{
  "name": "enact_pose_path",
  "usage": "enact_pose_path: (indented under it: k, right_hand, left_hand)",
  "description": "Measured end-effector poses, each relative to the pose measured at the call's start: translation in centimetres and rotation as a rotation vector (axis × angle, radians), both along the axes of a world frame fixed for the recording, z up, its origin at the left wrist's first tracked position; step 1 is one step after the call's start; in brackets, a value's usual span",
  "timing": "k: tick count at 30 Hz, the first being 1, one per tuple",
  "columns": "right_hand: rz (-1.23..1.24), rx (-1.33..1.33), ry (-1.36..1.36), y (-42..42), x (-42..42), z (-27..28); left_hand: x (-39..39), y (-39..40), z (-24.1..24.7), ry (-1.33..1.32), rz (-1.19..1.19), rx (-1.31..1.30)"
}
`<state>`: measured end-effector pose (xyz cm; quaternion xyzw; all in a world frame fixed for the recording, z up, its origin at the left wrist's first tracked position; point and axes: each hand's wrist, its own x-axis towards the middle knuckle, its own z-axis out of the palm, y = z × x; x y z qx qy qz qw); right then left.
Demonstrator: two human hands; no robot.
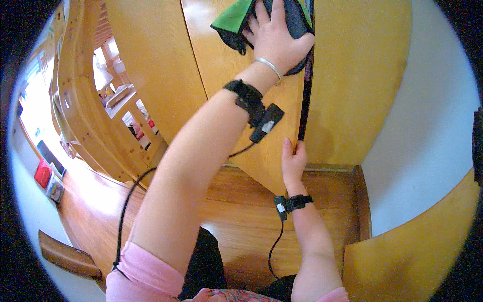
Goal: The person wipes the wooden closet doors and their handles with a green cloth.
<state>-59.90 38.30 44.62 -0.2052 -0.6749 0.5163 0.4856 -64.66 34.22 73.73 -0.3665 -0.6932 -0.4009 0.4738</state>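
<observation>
At the top of the view my left hand, fingers spread, presses a green and dark grey cloth against a wooden cabinet door, close to the door's edge. Part of the cloth lies hidden under the palm. Lower down, my right hand grips the edge of the same door, which stands ajar beside a narrow dark gap. A silver-coloured bangle circles my left wrist. Both wrists carry black straps with small cabled devices.
Right of the gap stands another wooden panel, then a pale wall. Wooden floorboards lie below. A pine bed frame or similar furniture stands left, with red and clear containers by the far-left wall. A curved wooden piece juts in at lower left.
</observation>
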Motion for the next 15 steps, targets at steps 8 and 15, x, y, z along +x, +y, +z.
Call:
enact_pose_path:
  k: [8,15]
  right_hand:
    - [-0.013,-0.007,0.173,-0.4,-0.1,0.3]
    - [-0.025,0.013,0.052,-0.2,-0.3,-0.7]
  left_hand:
    - [0.3,-0.1,-11.6,-0.231,-0.081,-0.241]
    - [0.2,-0.7,-10.0,-0.111,-0.099,-0.251]
